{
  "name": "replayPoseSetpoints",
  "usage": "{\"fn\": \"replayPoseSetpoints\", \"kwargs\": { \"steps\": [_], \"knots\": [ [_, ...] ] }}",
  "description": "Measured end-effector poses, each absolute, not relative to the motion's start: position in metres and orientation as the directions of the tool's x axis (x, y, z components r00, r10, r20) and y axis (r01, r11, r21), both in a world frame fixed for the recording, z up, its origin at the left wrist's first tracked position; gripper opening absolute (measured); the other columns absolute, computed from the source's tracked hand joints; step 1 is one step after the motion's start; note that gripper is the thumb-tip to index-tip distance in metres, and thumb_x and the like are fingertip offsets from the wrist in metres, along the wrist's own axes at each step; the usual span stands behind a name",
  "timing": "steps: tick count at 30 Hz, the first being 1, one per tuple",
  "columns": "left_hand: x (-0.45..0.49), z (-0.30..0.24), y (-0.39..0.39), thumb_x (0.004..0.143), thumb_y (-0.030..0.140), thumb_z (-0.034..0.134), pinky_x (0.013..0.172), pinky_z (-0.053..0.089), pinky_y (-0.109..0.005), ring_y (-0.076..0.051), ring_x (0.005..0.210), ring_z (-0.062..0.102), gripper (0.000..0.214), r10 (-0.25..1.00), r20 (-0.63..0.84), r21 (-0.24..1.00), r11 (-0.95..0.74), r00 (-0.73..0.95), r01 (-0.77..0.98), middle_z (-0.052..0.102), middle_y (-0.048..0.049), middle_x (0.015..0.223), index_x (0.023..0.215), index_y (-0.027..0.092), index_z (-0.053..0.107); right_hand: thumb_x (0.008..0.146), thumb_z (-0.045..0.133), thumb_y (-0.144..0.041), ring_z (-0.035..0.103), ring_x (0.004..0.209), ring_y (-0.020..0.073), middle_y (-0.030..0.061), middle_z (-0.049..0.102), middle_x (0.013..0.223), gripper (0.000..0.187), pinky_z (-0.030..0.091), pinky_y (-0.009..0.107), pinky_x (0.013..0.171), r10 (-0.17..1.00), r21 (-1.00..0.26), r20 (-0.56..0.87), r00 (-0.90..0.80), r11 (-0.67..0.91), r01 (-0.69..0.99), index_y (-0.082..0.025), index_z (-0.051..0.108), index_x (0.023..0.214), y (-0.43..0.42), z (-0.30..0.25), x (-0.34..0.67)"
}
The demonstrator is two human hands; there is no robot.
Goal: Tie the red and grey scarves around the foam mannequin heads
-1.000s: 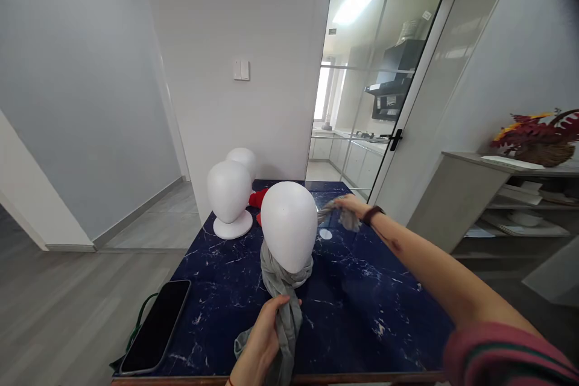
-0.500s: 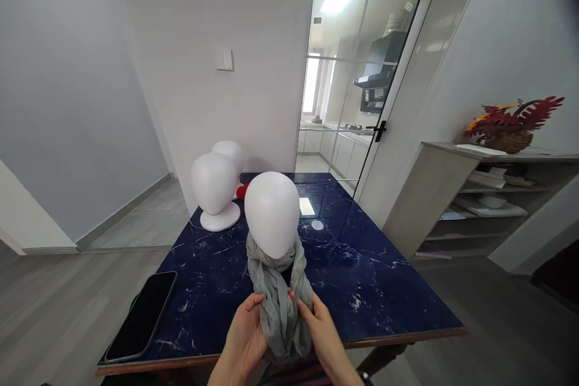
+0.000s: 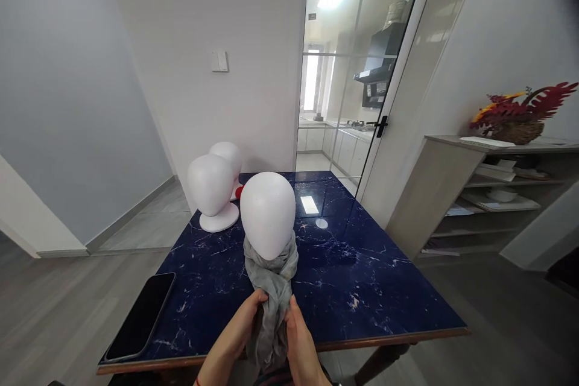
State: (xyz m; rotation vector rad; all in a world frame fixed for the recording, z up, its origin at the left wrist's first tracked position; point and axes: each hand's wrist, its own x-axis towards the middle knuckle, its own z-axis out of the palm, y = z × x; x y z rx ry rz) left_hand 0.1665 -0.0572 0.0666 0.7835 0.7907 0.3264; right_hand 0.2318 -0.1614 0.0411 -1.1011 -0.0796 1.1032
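A grey scarf (image 3: 271, 289) is wrapped round the neck of a white mannequin head (image 3: 268, 214), and its ends hang down in front toward the table's near edge. On the left side of the hanging cloth, my left hand (image 3: 248, 316) is closed, with the thumb on top of the fabric. My right hand (image 3: 296, 332) grips the same cloth from the right, thumb pointing up. Folds of the scarf hide most of the fingertips. The head stands upright, its base covered by the scarf.
Two more white mannequin heads, one in front (image 3: 210, 187) and one behind (image 3: 227, 157), stand at the back left beside a small red object (image 3: 239, 193). A black phone (image 3: 141, 316) lies at the front left of the blue marbled table (image 3: 362, 277). Shelves (image 3: 488, 193) stand to the right.
The hanging scarf ends have drawn closer together into a narrower bundle, closing the gap below the head's chin. Both hands have moved slightly left in view, the right one inward.
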Motion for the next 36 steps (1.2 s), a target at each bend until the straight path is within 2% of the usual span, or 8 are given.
{"fn": "replayPoseSetpoints", "kwargs": {
  "steps": [6,14,17,20,23,28,33,36],
  "knots": [
    [0.179,0.064,-0.054,0.065,0.021,0.054,0.060,0.039,-0.026,-0.013,0.055,0.049,0.008,0.514,-0.487,0.754,0.656,0.706,0.043,0.054,0.0017,0.055,0.059,0.016,0.055,0.057,0.080,-0.041,0.062,0.091,0.0232,0.0058,0.068,0.087,0.047,0.046,0.031,0.078,0.797,-0.756,-0.401,0.452,-0.009,-0.654,-0.013,0.064,0.091,-0.166,0.041,0.234],
    [0.181,0.069,-0.053,0.063,0.017,0.055,0.079,0.045,-0.032,-0.022,0.088,0.060,0.020,0.468,-0.315,0.672,0.724,0.826,-0.153,0.067,-0.0071,0.088,0.080,0.013,0.064,0.062,0.077,-0.033,0.060,0.097,0.0207,0.0051,0.067,0.100,0.042,0.046,0.030,0.085,0.781,-0.843,-0.352,0.515,-0.026,-0.537,-0.018,0.065,0.099,-0.208,0.070,0.287],
    [0.183,0.068,-0.056,0.066,0.016,0.058,0.079,0.046,-0.031,-0.021,0.091,0.061,0.025,0.530,-0.282,0.700,0.684,0.799,-0.207,0.067,-0.0066,0.096,0.090,0.014,0.061,0.069,0.071,-0.042,0.061,0.070,0.0138,0.0037,0.066,0.088,0.037,0.048,0.025,0.063,0.767,-0.894,-0.306,0.564,-0.027,-0.447,-0.018,0.062,0.094,-0.207,0.068,0.297],
    [0.185,0.065,-0.060,0.069,0.019,0.064,0.080,0.047,-0.029,-0.019,0.092,0.062,0.034,0.599,-0.316,0.749,0.633,0.736,-0.194,0.065,-0.0071,0.102,0.101,0.016,0.054,0.073,0.064,-0.052,0.038,0.041,0.0047,-0.0023,0.059,0.068,0.044,0.029,0.018,0.040,0.742,-0.934,-0.257,0.619,-0.024,-0.358,-0.020,0.055,0.102,-0.198,0.057,0.295],
    [0.183,0.059,-0.064,0.065,0.019,0.071,0.080,0.047,-0.030,-0.018,0.087,0.064,0.053,0.687,-0.351,0.821,0.553,0.637,-0.144,0.065,-0.0083,0.100,0.109,0.019,0.042,0.076,0.057,-0.057,0.023,0.039,0.0038,-0.0064,0.049,0.059,0.046,0.016,0.019,0.039,0.740,-0.947,-0.258,0.621,-0.066,-0.316,-0.021,0.053,0.103,-0.190,0.044,0.290],
    [0.178,0.049,-0.066,0.064,0.013,0.064,0.083,0.047,-0.036,-0.020,0.090,0.062,0.065,0.769,-0.144,0.965,0.249,0.623,-0.084,0.061,-0.0080,0.106,0.119,0.023,0.030,0.074,0.052,-0.025,0.028,0.051,0.0072,-0.0047,0.037,0.053,0.020,0.020,0.022,0.048,0.896,-0.971,-0.135,0.424,-0.205,0.122,-0.016,0.048,0.057,-0.181,0.033,0.287],
    [0.182,0.051,-0.060,0.059,0.009,0.049,0.101,0.035,-0.041,-0.025,0.110,0.053,0.048,0.781,0.050,0.986,-0.137,0.622,0.093,0.060,-0.0101,0.111,0.105,0.018,0.062,0.066,0.041,-0.010,0.040,0.058,0.0089,-0.0019,0.051,0.064,0.013,0.026,0.021,0.053,0.957,-0.887,-0.057,0.284,-0.179,0.425,-0.016,0.048,0.056,-0.163,0.037,0.290],
    [0.186,0.055,-0.056,0.060,0.012,0.048,0.101,0.035,-0.041,-0.026,0.108,0.055,0.044,0.807,-0.005,0.997,-0.041,0.591,0.064,0.064,-0.0108,0.107,0.099,0.015,0.067,0.065,0.039,-0.006,0.051,0.068,0.0121,0.0035,0.060,0.078,0.018,0.035,0.021,0.062,0.958,-0.842,0.025,0.287,-0.134,0.523,-0.016,0.054,0.060,-0.150,0.037,0.295]
  ]
}}
